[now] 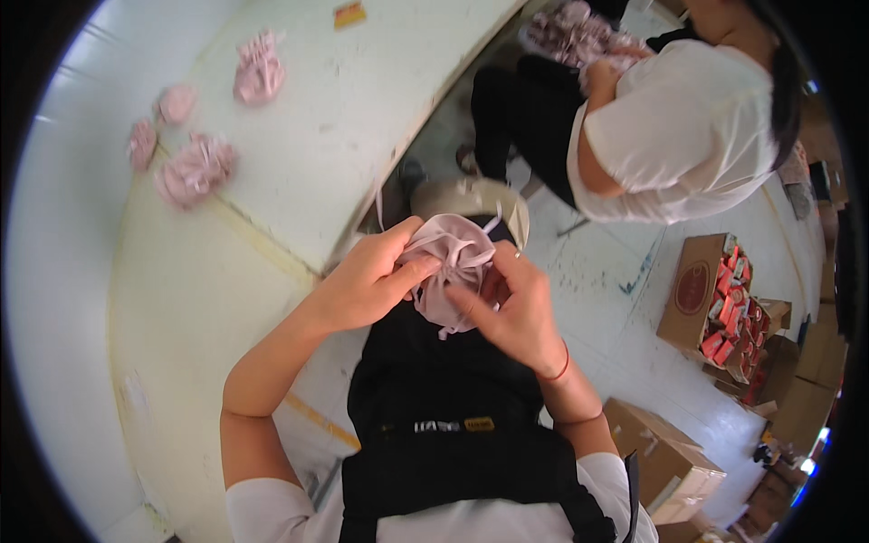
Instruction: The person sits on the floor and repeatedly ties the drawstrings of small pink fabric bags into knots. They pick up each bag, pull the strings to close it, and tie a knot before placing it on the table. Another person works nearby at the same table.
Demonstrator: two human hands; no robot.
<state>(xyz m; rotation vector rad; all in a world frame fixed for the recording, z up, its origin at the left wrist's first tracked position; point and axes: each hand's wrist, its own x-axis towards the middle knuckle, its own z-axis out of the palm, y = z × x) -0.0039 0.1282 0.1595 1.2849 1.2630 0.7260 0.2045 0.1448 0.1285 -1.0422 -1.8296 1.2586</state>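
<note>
A pink drawstring pouch of soft fabric is held above my lap, its gathered mouth facing up. My left hand grips its left side, the thumb lying on the gathers. At its right edge is my right hand, fingers behind the cloth and thumb over the front. Thin ribbon ends stick out at the top. On the pale table to the left lie more pink pouches: one upright-looking pouch, a puffy pouch and two smaller ones.
A co-worker in a white shirt sits at the upper right, by a container of pink pouches. A carton of red packets and a closed-looking cardboard box stand on the floor at right. A small yellow-red card lies on the table.
</note>
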